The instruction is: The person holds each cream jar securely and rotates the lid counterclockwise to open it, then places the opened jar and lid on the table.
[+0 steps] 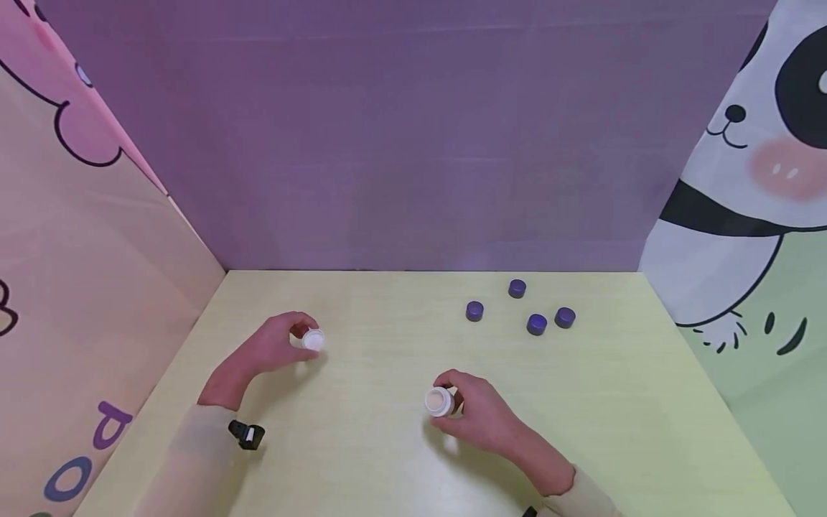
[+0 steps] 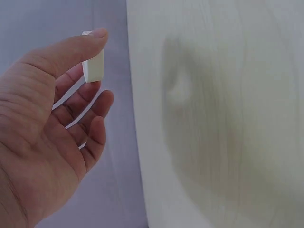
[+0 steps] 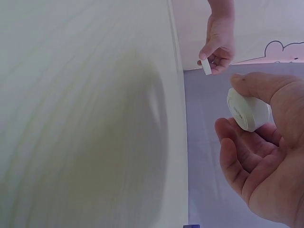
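My left hand [image 1: 274, 346] pinches a small round white lid [image 1: 314, 339] between thumb and fingertips, above the left part of the table. Seen edge-on in the left wrist view, the lid [image 2: 95, 66] sits between the thumb and index finger, the other fingers loosely curved below. Nearer the front, my right hand [image 1: 483, 416] holds a small white jar [image 1: 439, 401] by its sides, the round mouth turned up toward the head camera. In the right wrist view the jar's base [image 3: 241, 111] carries faint lettering too small to read. Lid and jar are well apart.
Several dark purple caps [image 1: 536, 324] lie at the back right of the pale wooden table [image 1: 362, 459]. A purple wall [image 1: 413, 143] closes the back. Printed panels stand left and right, the right one with a panda [image 1: 723, 172].
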`<state>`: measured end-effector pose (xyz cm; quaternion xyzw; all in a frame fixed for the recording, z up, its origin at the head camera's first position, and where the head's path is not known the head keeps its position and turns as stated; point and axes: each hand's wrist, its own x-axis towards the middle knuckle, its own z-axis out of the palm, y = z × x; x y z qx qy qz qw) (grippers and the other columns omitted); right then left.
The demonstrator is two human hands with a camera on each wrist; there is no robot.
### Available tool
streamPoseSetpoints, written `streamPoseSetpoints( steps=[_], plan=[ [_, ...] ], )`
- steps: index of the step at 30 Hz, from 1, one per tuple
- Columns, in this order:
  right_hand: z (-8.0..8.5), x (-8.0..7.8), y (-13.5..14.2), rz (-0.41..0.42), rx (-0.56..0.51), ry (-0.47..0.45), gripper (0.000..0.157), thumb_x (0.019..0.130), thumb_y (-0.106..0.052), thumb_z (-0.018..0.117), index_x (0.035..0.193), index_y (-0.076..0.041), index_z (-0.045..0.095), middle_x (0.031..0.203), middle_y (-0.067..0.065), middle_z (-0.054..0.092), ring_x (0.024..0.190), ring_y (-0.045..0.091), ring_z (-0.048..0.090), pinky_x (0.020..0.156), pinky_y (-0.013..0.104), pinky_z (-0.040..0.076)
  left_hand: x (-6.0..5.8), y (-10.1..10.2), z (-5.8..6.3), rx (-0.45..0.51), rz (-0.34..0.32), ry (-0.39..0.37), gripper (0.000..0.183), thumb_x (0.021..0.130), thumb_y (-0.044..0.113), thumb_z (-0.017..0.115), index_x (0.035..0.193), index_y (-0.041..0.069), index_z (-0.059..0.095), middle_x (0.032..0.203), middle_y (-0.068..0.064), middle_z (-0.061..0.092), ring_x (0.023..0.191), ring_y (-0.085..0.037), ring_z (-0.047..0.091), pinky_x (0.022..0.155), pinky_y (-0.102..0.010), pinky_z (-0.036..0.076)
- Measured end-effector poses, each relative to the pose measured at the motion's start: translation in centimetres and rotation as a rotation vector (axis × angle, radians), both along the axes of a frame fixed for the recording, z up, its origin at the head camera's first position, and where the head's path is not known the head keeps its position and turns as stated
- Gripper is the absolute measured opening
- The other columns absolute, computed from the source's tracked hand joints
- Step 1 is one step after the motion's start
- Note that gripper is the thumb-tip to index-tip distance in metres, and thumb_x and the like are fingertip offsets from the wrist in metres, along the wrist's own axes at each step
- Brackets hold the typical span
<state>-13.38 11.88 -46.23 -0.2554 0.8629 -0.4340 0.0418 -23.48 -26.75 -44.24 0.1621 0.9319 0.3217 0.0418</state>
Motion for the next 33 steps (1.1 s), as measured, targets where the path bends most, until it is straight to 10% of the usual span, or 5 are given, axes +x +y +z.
streamPoseSetpoints(
  steps=[17, 33],
  plan=[
    [0.7, 0.4, -0.3, 0.009, -0.02, 0.021, 0.038, 0.075, -0.009, 0.082, 0.105, -0.017, 0.06, 0.094, -0.011, 0.06, 0.075, 0.011, 0.058, 0.06, 0.023, 0.05, -4.2, -2.7, -1.1, -0.02, 0.04, -0.111, 0.035, 0.079, 0.009, 0.08, 0.107, 0.004, 0.059, 0.098, -0.011, 0.056, 0.087, -0.027, 0.053, 0.067, -0.031, 0.05],
    [0.3, 0.4, 0.2, -0.002, -0.014, 0.01, 0.038, 0.076, -0.01, 0.082, 0.105, -0.018, 0.059, 0.094, -0.012, 0.06, 0.075, 0.009, 0.058, 0.06, 0.024, 0.05, -5.7, -4.9, -1.5, -0.123, 0.053, -0.092, 0.037, 0.078, 0.018, 0.083, 0.105, 0.005, 0.061, 0.112, -0.017, 0.056, 0.106, -0.037, 0.047, 0.091, -0.052, 0.042]
  ],
)
